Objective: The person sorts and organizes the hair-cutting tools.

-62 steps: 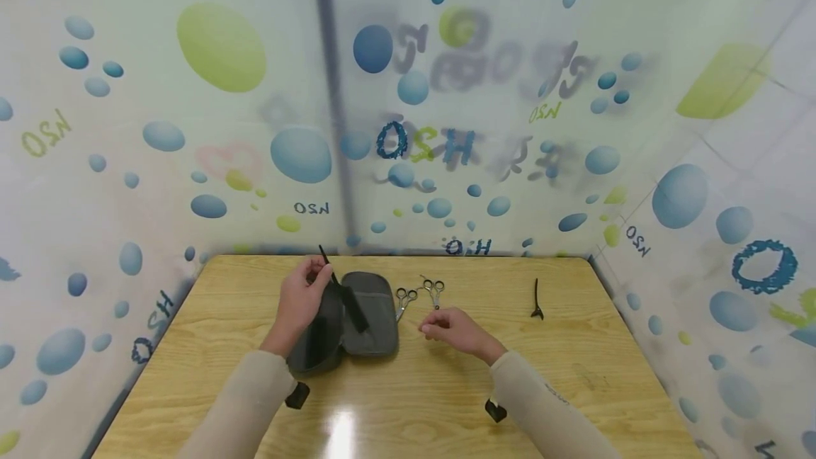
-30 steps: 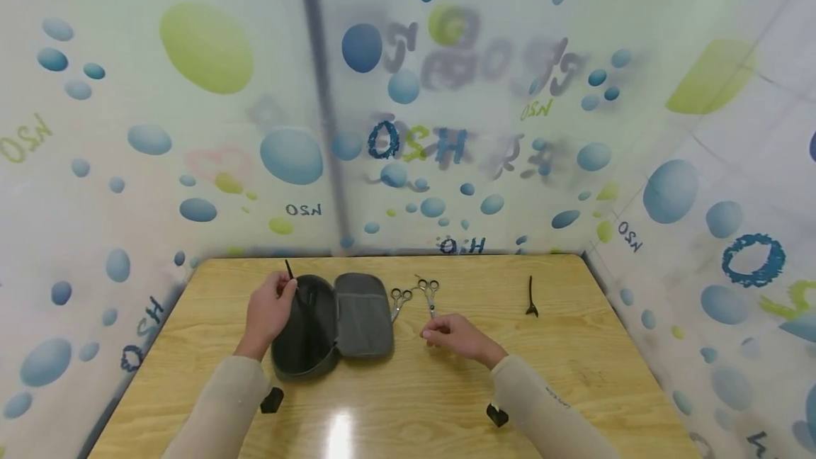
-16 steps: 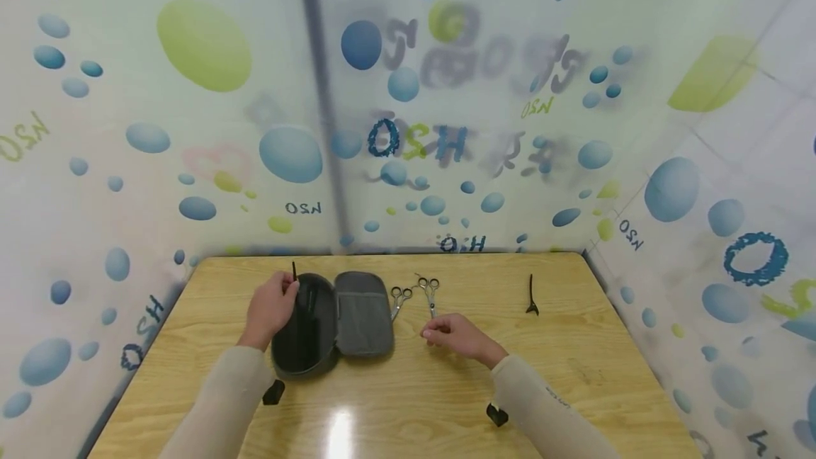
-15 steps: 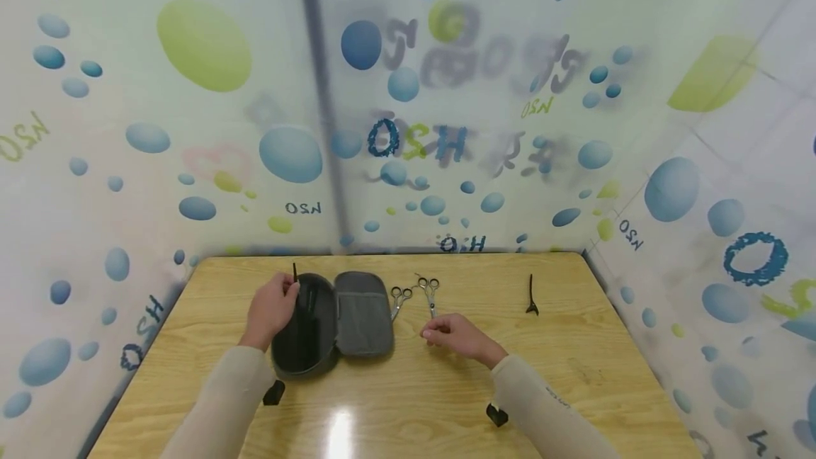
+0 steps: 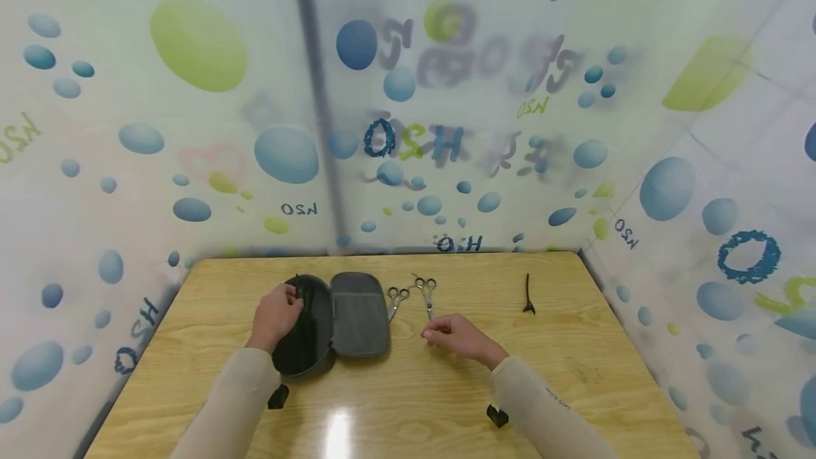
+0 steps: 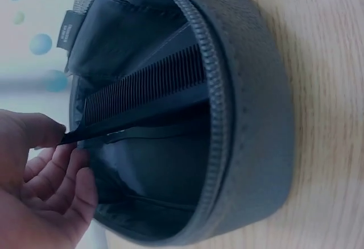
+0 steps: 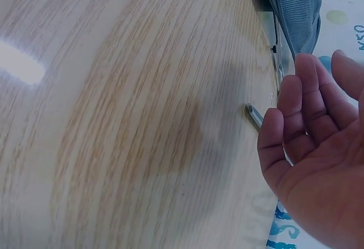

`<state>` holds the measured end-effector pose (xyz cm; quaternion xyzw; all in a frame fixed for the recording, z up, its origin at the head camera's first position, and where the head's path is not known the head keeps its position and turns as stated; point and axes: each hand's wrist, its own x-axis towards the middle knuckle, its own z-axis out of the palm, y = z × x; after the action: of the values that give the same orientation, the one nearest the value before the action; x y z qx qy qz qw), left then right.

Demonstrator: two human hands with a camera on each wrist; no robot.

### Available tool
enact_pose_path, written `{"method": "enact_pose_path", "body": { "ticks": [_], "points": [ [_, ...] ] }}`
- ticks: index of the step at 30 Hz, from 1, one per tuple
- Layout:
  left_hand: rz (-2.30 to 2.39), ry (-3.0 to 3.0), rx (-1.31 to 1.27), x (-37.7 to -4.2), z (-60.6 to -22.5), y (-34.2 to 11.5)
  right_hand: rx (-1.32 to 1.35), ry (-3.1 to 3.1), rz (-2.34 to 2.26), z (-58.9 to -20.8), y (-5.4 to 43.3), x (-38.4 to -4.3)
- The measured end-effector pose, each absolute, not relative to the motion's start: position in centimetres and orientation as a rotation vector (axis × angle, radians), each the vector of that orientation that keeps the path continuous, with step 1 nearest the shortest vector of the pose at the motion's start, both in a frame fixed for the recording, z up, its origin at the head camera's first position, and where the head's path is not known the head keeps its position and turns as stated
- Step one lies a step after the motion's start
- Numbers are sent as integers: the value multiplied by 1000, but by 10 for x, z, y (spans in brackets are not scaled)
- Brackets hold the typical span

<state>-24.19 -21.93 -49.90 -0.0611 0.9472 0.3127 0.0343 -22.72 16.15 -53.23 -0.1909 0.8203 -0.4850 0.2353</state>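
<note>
The left hand (image 5: 278, 314) pinches the black comb (image 6: 149, 92) by its thin end, teeth inside the grey case (image 6: 259, 112) — stowing seems the step; next calls for lowering, then letting go. The right hand (image 5: 457, 336) — relaxed, holding nothing — hangs near scissors (image 5: 429, 305) on the tabletop (image 5: 440, 402).

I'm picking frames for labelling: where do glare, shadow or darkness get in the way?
Left wrist: the comb reads clearly, though the case is shadowed inside; head: glare on the table at bottom, and the comb nearly vanishes against the dark case; right wrist: glare at left, soft shadow beside the right hand.
</note>
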Motion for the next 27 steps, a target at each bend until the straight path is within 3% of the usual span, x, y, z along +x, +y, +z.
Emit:
{"method": "enact_pose_path", "body": {
  "ticks": [27],
  "points": [
    [696,2966,-180,-241,-521,-216,-471,2271,-1314,-538,166,-228]
  ]
}}
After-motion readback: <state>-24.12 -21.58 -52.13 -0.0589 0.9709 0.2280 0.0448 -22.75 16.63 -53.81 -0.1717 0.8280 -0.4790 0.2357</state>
